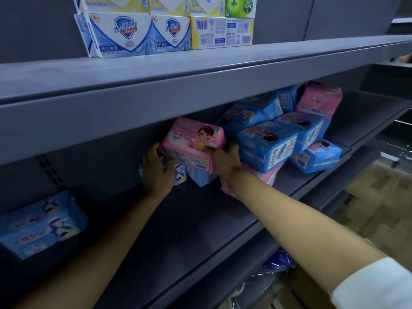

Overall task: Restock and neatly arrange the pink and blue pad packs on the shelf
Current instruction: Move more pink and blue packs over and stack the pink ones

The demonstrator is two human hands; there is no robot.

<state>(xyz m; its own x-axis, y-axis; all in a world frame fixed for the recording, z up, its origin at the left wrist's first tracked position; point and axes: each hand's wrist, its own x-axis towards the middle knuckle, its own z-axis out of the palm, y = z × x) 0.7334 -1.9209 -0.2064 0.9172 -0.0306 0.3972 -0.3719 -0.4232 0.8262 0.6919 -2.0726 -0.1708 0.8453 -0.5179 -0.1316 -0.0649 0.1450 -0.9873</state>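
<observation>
A pink pad pack (191,142) sits on top of blue packs (198,177) at the back of the grey middle shelf (200,219). My left hand (157,169) grips its left end and my right hand (225,161) grips its right end. To the right lies a loose heap of blue pad packs (266,146), with another pink pack (318,99) leaning at the back and a pink one (265,177) under the heap. A separate blue pack (40,226) lies at the far left of the shelf.
The upper shelf (156,72) overhangs the packs and carries soap boxes (165,25). The front half of the middle shelf is bare dark metal. Lower shelves and a tan floor (383,197) show at the right, with blue plastic (276,262) below.
</observation>
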